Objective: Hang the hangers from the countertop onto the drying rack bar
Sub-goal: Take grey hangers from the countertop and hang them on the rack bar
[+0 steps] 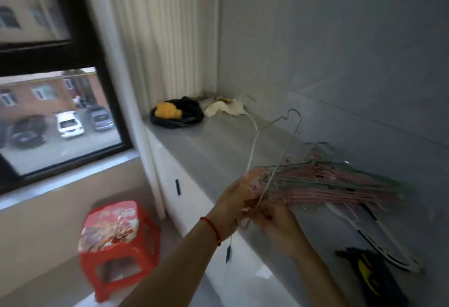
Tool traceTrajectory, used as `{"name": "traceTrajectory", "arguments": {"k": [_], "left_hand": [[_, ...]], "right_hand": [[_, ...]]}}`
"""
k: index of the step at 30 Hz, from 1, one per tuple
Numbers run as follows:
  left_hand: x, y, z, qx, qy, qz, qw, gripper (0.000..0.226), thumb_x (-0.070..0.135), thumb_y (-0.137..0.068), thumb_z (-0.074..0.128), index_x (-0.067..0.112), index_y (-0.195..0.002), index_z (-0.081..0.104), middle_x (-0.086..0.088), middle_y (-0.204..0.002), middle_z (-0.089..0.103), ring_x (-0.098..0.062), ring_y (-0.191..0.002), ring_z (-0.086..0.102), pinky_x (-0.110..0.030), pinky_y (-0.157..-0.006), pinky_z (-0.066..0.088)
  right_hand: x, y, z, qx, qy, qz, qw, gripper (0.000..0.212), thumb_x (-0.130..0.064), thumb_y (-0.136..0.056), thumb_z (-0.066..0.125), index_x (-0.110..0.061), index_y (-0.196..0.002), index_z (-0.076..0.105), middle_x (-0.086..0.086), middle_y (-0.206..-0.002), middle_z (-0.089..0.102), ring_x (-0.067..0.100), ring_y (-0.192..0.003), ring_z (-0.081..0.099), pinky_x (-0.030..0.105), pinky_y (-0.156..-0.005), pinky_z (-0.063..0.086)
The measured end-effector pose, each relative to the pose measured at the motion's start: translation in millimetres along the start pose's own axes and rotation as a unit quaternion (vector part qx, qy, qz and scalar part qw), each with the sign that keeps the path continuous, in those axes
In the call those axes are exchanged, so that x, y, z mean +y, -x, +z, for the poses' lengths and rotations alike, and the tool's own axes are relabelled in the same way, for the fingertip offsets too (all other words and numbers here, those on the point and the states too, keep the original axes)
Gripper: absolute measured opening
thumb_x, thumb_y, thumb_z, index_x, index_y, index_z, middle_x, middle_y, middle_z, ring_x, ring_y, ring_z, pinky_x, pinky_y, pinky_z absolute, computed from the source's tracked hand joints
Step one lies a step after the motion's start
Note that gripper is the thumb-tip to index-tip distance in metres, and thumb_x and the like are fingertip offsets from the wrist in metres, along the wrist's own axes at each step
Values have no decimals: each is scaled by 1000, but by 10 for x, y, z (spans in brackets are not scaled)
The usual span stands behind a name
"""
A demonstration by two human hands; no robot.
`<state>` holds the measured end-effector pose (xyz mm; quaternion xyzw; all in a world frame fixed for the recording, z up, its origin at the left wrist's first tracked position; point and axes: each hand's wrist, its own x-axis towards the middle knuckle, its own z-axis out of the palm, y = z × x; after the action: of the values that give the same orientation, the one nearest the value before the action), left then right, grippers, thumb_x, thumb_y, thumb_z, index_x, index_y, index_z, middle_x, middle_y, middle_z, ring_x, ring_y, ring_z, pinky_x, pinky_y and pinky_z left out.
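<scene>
Left hand (pixel 237 200): curled round the near end of the bundle of pink and green wire hangers (pixel 323 183).
Right hand (pixel 277 221): a bare silver wire hanger (pixel 274 161) is pinched, its hook at 12 o'clock.
Bundle: rested on the grey countertop (pixel 206 146), at 3 o'clock.
Risk: hooks could be snagged, and neighbours dragged off the edge.
Rack bar: not in view.

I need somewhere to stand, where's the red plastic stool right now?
The red plastic stool stands on the floor at lower left, below the window and left of the white cabinet.
</scene>
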<state>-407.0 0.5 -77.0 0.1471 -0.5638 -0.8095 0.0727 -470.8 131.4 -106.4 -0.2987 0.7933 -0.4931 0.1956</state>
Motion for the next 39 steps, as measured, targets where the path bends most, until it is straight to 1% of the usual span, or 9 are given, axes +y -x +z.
{"name": "traceTrajectory", "arguments": {"k": [3,5,10,13,17,22,27,33,39], "left_hand": [[-94,710,-278,100,1,2,995,36,53,-104,43,42,-132,63,-16,-117,74,-30,-102,69,-50,-95,54],[-138,1209,-419,162,-1,7,987,37,54,-105,38,44,-133,61,-18,-118,73,-30,-105,70,-54,-100,52],[-250,2424,-616,291,35,-3,956,48,63,-94,59,29,-124,71,-25,-112,70,-34,-86,70,-44,-71,57],[-315,3090,-622,368,22,7,929,42,58,-95,57,23,-103,79,-18,-93,76,-31,-74,72,-39,-71,55],[-466,3925,-627,440,-26,-27,897,55,62,-99,44,17,-114,71,-5,-92,79,-22,-79,77,-32,-64,57],[-696,5095,-764,483,5,-97,870,41,58,-103,40,25,-96,64,-5,-88,76,-20,-78,72,-40,-81,60],[-916,6399,-1140,534,11,-131,835,49,58,-103,38,20,-121,62,-15,-103,76,-27,-89,72,-42,-81,61],[-965,7699,-1479,607,31,-94,789,48,58,-102,40,21,-124,61,-16,-96,77,-31,-86,77,-36,-67,59],[-736,8536,-1592,688,80,-47,720,44,41,-104,34,10,-96,65,-20,-92,75,-32,-82,73,-37,-71,51]], "right_hand": [[-132,305,386,-43,24,-12,999,26,-29,-102,64,-31,-78,74,-10,-75,75,4,-72,71,27,-67,55],[-247,518,604,-39,39,5,998,19,-37,-103,59,-26,-93,71,-7,-83,76,9,-76,72,29,-69,59],[-645,1054,1303,-134,-45,25,990,17,-39,-102,60,-27,-114,56,-6,-99,70,19,-88,72,44,-83,62],[-928,1431,1844,-215,-81,48,972,46,-57,-92,66,-29,-122,47,-4,-105,71,24,-92,76,48,-84,64],[-1102,2071,2490,-272,-125,84,951,54,-56,-88,73,-19,-125,59,8,-108,76,28,-85,79,46,-67,67],[-1188,2982,3191,-392,-95,128,906,81,-66,-62,78,-11,-121,62,20,-108,73,34,-83,79,46,-67,66],[-1461,4011,4073,-468,-64,134,871,80,-63,-84,72,-10,-137,47,19,-119,65,31,-88,78,45,-74,67],[-1981,5138,4953,-511,-43,101,852,75,-64,-91,60,-19,-147,39,15,-125,59,28,-97,74,41,-80,66],[-2685,5917,5499,-538,2,44,842,59,-61,-89,50,-22,-133,46,14,-123,61,31,-103,69,51,-94,61]]}}
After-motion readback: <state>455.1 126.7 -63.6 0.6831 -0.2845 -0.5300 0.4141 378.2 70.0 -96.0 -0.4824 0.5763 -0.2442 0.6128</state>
